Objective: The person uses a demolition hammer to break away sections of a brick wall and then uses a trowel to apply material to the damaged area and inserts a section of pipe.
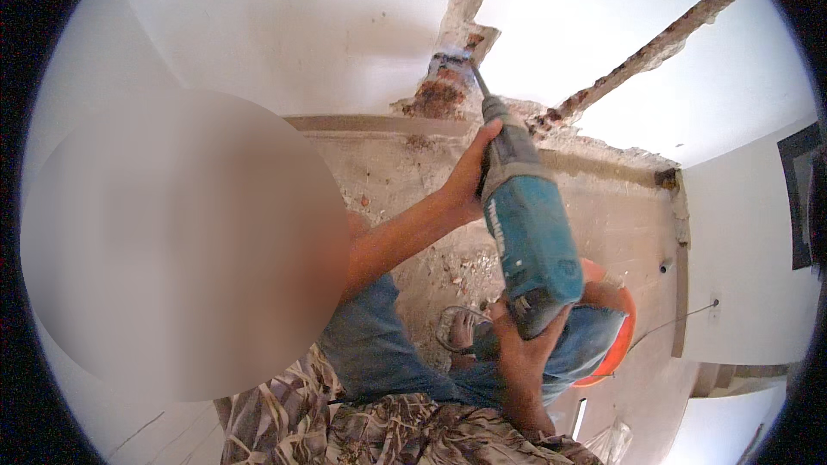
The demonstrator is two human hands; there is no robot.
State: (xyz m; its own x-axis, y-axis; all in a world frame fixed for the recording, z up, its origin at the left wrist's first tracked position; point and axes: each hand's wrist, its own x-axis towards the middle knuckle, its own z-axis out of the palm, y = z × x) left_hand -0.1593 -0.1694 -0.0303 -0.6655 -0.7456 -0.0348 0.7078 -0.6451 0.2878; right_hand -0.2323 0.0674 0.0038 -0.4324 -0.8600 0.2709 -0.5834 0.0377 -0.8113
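A teal and black rotary hammer drill [532, 224] slants up and away from me. Its thin steel bit [479, 79] reaches into a rough channel [444, 95] cut in the white wall, where reddish brick shows. The bit's tip seems to touch the broken edge, but dust or glare blurs it. My left hand [470, 170] is closed round the front of the drill, just behind the chuck. At the rear, my right hand [521, 349] wraps the handle; the trigger finger cannot be made out.
A second channel [659, 56] runs diagonally across the wall. Rubble [435, 284] litters the floor below. An orange tub [622, 344] stands by my right knee. A cord [672, 323] stretches to a wall outlet on the right. A blurred disc covers the left side.
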